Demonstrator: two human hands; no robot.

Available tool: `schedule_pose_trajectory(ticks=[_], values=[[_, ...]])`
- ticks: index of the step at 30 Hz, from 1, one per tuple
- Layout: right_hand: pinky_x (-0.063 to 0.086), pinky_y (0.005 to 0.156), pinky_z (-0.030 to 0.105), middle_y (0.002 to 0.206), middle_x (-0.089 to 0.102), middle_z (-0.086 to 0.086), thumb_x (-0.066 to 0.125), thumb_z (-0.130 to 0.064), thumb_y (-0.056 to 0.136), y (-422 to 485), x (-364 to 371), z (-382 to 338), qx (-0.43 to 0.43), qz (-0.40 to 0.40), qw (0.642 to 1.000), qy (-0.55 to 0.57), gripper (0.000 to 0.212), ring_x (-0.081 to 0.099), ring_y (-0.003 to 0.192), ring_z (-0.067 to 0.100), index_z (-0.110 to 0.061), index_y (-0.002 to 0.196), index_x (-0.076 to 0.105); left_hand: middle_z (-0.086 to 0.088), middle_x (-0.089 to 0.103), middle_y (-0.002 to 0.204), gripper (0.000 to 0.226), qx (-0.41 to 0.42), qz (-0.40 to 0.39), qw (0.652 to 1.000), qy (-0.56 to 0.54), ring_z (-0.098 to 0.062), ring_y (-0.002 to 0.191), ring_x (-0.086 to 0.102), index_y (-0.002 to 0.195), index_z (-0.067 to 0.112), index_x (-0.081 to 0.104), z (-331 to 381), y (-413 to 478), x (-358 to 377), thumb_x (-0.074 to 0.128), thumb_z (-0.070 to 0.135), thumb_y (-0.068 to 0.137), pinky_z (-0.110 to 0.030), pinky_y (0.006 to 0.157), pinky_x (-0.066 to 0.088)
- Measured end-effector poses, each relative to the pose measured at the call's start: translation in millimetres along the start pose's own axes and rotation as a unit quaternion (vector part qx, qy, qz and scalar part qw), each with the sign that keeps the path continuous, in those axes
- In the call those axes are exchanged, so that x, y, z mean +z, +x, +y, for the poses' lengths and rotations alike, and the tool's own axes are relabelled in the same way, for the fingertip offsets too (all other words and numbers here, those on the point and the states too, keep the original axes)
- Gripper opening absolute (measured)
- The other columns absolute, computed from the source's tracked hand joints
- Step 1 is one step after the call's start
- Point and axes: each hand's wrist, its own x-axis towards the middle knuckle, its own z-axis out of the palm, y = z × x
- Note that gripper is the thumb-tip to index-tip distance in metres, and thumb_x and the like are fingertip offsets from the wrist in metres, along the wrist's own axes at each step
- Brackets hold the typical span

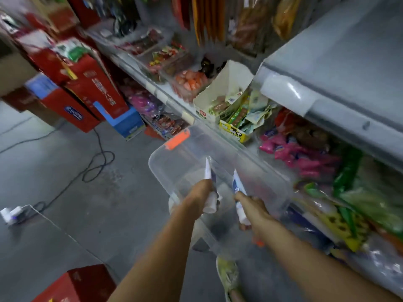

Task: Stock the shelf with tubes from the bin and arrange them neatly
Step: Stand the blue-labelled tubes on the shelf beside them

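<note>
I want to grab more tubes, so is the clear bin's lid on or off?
Off. The clear bin has a bare open rim; the left hand holds one tube over it, the right hand another tube.

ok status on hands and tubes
Left hand grips one tube, right hand grips another tube. Both at the clear bin. Shelf alongside crowded with snack packs.

We log both forearms [157, 247] bare up to the frame edge; left hand [201, 192] and right hand [253, 205] bare too. One shoe [226, 273] shows below, seemingly yellow-green and patterned, though blurred.
</note>
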Motion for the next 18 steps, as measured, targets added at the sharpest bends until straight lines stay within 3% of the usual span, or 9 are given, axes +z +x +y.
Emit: schedule_pose_trajectory(ticks=[3,9,13,18], values=[[0.031,0.043,0.022,0.054,0.051,0.010,0.059,-0.029,0.086,-68,-34,-1,-0.043,-0.052,0.997,0.047,0.024,0.042,0.040,0.020,-0.006,0.079,0.056,-0.013,0.055,0.072,0.008,0.076,-0.022,0.997,-0.005,-0.023,0.055,0.052,0.093,0.008,0.052,-23,-73,10,0.049,0.014,0.089,-0.028,0.051,0.047],[0.031,0.034,0.016,0.066,0.057,0.016,0.053,-0.028,0.092,-204,-120,11,-0.121,-0.086,0.983,0.109,0.024,0.048,0.035,0.020,-0.004,0.097,0.057,-0.009,0.064,0.084,0.010,0.191,-0.084,0.978,0.013,-0.021,0.061,0.057,0.102,0.016,0.056,-70,-214,54,0.052,0.016,0.093,-0.031,0.060,0.050],[0.035,0.044,0.023,0.067,0.062,0.014,0.056,-0.029,0.090,-273,-178,17,-0.180,-0.086,0.972,0.122,0.023,0.052,0.047,0.022,-0.010,0.103,0.060,-0.012,0.068,0.087,0.042,0.242,-0.137,0.959,0.054,-0.028,0.071,0.061,0.105,0.012,0.061,-88,-288,94,0.069,0.029,0.067,-0.040,0.071,0.051],[0.037,0.055,0.030,0.096,0.068,0.024,0.064,-0.024,0.074,-345,-253,34,-0.256,-0.072,0.954,0.136,0.038,0.059,0.072,0.029,-0.020,0.112,0.065,-0.010,0.070,0.107,0.027,0.341,-0.197,0.911,0.125,-0.027,0.090,0.064,0.122,0.020,0.058,-107,-361,157,0.051,0.017,0.096,-0.043,0.075,0.053]])
